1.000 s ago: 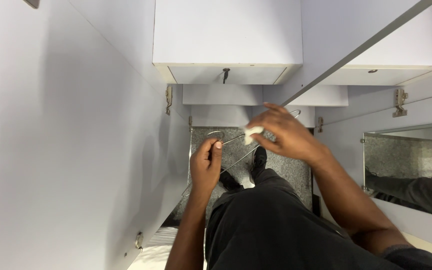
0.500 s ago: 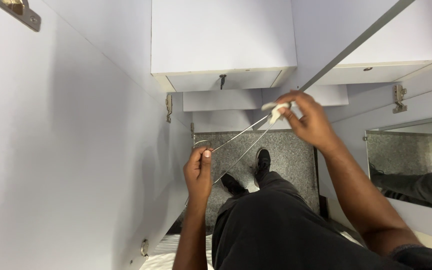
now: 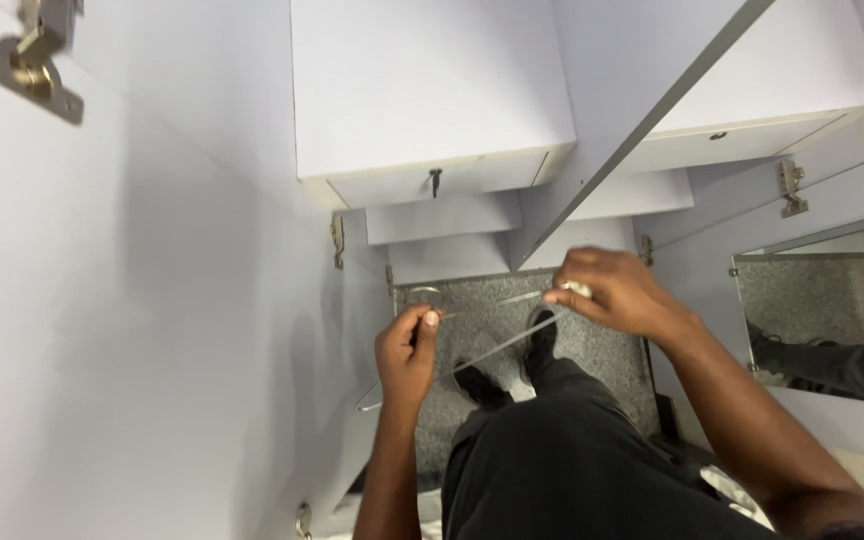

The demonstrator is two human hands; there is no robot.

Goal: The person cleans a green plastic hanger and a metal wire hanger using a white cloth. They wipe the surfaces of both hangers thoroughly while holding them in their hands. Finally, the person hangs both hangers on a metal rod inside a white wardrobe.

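Note:
My left hand [image 3: 407, 352] pinches one end of a thin pale strip, like a cable tie or wire [image 3: 500, 343], in front of my lap. My right hand [image 3: 617, 293] grips the other end, together with a small white piece at the fingertips. The strip runs taut and slanted between both hands, with a second thin strand beside it. Below the hands I see my black trousers [image 3: 562, 460] and black shoes [image 3: 537, 340] on a grey speckled floor [image 3: 602, 350].
A white cabinet door [image 3: 102, 300] with a brass hinge [image 3: 22, 60] fills the left. White drawer fronts, one with a small dark keyhole [image 3: 435, 180], sit ahead. Another open door edge [image 3: 632, 140] slants across the right, and a mirror panel [image 3: 822, 310] is at right.
My right hand has come down and closer to my left hand, shortening the stretched strip. The left hand stays near the same place. The camera has tilted slightly.

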